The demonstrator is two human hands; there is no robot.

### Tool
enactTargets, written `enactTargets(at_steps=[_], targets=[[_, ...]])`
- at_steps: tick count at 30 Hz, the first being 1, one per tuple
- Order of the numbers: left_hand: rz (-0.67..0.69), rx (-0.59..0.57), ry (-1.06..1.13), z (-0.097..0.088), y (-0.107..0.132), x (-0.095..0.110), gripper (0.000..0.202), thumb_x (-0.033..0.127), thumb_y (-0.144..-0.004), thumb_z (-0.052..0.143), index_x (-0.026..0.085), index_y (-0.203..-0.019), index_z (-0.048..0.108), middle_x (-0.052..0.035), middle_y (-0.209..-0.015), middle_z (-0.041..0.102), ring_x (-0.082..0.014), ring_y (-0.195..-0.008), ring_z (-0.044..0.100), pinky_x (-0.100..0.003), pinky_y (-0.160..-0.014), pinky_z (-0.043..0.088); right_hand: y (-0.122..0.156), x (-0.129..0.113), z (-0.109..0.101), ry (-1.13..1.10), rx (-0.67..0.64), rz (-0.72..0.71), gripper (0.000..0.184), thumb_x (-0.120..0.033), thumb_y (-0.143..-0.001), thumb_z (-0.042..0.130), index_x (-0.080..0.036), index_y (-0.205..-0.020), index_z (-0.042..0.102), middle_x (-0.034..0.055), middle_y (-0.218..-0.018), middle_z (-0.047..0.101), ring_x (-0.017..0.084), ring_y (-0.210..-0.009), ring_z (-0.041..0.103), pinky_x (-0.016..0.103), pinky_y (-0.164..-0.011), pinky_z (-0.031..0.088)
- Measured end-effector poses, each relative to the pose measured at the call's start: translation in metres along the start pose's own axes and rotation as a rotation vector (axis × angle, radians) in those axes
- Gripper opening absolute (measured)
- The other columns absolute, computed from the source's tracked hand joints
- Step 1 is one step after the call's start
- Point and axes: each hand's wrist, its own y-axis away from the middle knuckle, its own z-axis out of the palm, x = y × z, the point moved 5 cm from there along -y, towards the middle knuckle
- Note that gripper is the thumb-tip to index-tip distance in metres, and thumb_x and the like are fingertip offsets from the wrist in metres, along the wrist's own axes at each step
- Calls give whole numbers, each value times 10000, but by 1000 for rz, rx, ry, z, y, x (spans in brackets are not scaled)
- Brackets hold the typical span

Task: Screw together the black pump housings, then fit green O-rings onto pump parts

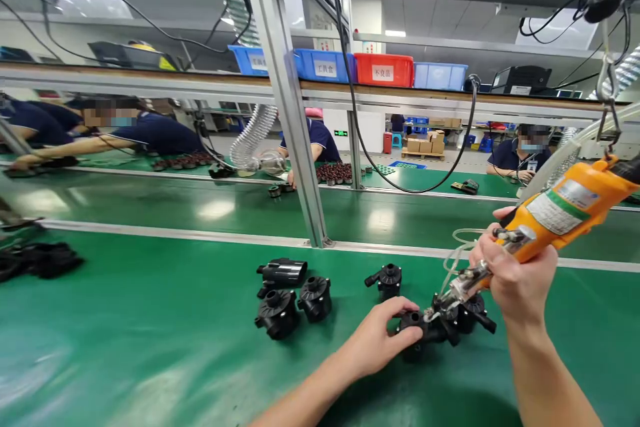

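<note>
My right hand (515,273) is closed round the grip of an orange power screwdriver (560,213) that hangs from a hook and cable above. Its metal tip (450,297) points down-left onto a black plastic pump housing (425,330) on the green bench. My left hand (377,340) grips that housing from the left, thumb and fingers wrapped on it. Another black housing (473,313) lies right behind the tip.
Three black housings (290,297) cluster left of centre and a single one (387,279) stands behind my left hand. A slanted aluminium post (290,107) rises mid-bench. Black parts (43,259) lie far left. Other workers sit across the conveyor; coloured bins line the shelf.
</note>
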Motion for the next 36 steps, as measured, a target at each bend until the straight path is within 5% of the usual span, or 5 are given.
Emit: enactTargets(at_steps=[4, 20, 28, 36], targets=[[-43, -10, 160, 13, -4, -10, 391, 438, -877, 710, 184, -1173, 690, -3, -980, 661, -144, -784, 570, -244, -708, 506, 4, 6, 4, 30, -23, 16, 493, -291, -692, 865, -200, -1110, 619, -26, -813, 559, 112, -535, 517, 268, -516, 524], [-44, -35, 201, 12, -5, -9, 372, 438, -873, 724, 184, -1143, 685, 16, -911, 632, -107, -689, 504, -210, -608, 428, 4, 6, 9, 62, -66, 26, 502, -321, -725, 829, -208, -1154, 594, -34, -745, 545, 124, -519, 499, 269, -486, 505], [-24, -26, 186, 13, -4, -5, 327, 442, -860, 724, 174, -1036, 660, 23, -884, 617, -119, -714, 503, -212, -618, 430, 12, 10, 40, 137, -130, 66, 370, -295, -652, 810, -194, -925, 581, -48, -660, 548, 104, -507, 479, 227, -488, 496], [-16, -15, 166, 11, -2, -4, 331, 479, -865, 710, 177, -976, 631, 24, -875, 579, -129, -734, 495, -219, -626, 434, 14, 21, 43, 131, -148, 101, 365, -304, -658, 833, -183, -890, 580, -59, -628, 524, 102, -496, 460, 223, -478, 457]])
